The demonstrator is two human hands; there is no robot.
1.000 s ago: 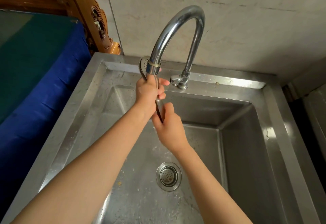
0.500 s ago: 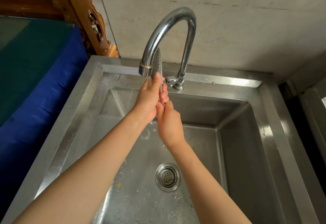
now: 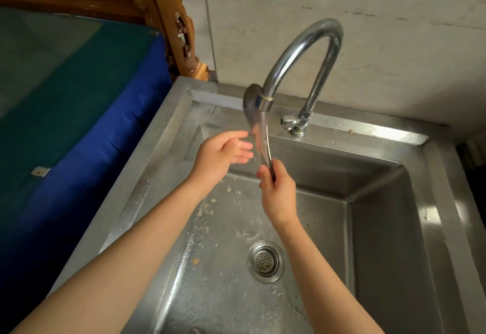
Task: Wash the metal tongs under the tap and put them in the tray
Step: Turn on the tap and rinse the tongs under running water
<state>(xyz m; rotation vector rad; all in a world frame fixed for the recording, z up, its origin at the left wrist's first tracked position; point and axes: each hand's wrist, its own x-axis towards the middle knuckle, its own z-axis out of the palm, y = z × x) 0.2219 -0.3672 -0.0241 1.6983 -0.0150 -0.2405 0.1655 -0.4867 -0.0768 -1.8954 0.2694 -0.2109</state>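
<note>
The metal tongs [image 3: 256, 120] stand nearly upright under the spout of the curved chrome tap [image 3: 302, 52], their rounded perforated tip just left of the spout's mouth. My right hand [image 3: 276, 189] is shut on their lower end. My left hand [image 3: 223, 155] is beside the tongs on the left, fingers spread, its fingertips close to the blades; contact is unclear. Both hands hover over the steel sink [image 3: 381, 228]. No tray is in view.
The drain strainer [image 3: 266, 260] sits in the wet sink floor, with food crumbs scattered to its left. The tap's handle [image 3: 290, 120] is at the back rim. A blue and green covered surface [image 3: 79, 123] lies left of the sink, carved wooden furniture [image 3: 168, 18] behind it.
My left hand has let go of the tongs and opened to their left. My right hand still holds the lower end. The view has shifted so the sink sits further right.
</note>
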